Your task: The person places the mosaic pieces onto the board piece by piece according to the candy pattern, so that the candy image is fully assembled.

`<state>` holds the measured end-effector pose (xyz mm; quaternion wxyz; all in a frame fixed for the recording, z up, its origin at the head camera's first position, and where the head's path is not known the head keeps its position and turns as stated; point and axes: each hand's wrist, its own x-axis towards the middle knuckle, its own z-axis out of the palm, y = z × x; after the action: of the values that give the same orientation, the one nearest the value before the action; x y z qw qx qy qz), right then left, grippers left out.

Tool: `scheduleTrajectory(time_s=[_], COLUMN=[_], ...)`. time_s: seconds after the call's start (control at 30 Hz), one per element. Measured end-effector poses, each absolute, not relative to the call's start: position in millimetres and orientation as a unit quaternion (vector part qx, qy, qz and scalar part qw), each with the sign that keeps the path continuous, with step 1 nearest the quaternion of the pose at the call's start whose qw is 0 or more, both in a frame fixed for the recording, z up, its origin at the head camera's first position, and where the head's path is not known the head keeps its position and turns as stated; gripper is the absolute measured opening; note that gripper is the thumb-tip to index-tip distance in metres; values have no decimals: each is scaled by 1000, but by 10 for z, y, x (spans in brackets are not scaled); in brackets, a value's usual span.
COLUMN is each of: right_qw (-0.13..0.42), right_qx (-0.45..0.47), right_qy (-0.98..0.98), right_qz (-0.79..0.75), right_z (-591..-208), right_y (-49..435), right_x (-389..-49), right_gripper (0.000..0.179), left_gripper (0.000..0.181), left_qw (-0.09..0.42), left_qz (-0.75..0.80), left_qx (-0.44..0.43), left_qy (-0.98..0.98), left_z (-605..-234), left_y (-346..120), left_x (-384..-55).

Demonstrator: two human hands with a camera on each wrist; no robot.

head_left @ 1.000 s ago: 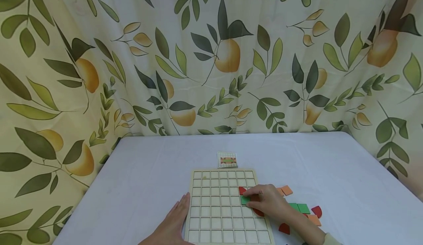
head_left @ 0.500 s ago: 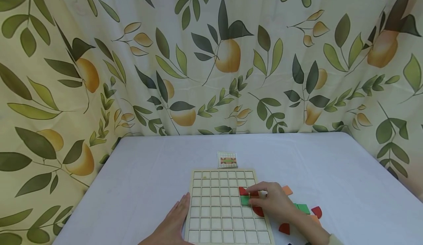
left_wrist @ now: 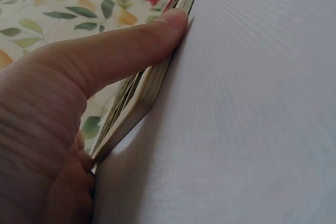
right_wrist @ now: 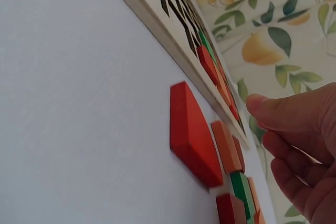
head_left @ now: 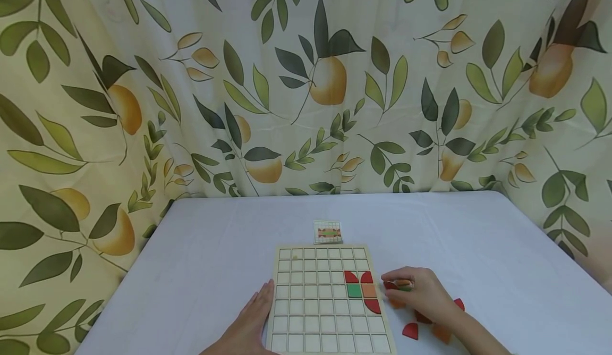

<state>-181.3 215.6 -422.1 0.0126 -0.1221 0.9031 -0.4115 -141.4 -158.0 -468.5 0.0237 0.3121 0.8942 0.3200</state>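
Note:
A wooden grid board (head_left: 311, 323) lies on the table. My left hand (head_left: 253, 315) rests along its left side with fingers extended, and the thumb (left_wrist: 157, 30) touches the edge. Toward the board's right side sit three red quarter-circle tiles (head_left: 373, 306), a green square tile (head_left: 354, 290) and an orange square tile (head_left: 368, 290). Just right of the board, my right hand (head_left: 421, 291) has bent fingers over loose tiles. A red tile (head_left: 389, 285) shows at its fingertips; whether it is pinched or lying there, I cannot tell.
A small pattern card (head_left: 328, 233) lies beyond the board's far edge. Loose tiles are spread on the right, among them a red quarter-circle (head_left: 410, 331), an orange square (head_left: 441, 334) and a green one (right_wrist: 242, 195). A leaf-printed curtain (head_left: 296, 78) hangs behind the white table.
My right hand has moved right, off the board to the loose tiles, uncovering a red and an orange tile in the grid. The left hand stays put.

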Motion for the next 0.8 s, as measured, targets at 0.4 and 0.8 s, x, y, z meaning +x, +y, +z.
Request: scheduleTrajectory(time_s=[0.4, 0.8], right_qw=[17, 22], right_qx=[-77, -28], right_qy=[909, 937], right_qz=[-409, -347], right_z=[-4207, -4175], right_y=[2414, 2696], right_x=[-1735, -1637], right_gripper=[33, 37], left_gripper=[128, 128], left_qw=[28, 31], left_qz=[314, 319], left_qx=[301, 304], left_qy=[900, 897], left_z=[-4662, -4679], left_y=[-1586, -1579], left_x=[-1406, -1414])
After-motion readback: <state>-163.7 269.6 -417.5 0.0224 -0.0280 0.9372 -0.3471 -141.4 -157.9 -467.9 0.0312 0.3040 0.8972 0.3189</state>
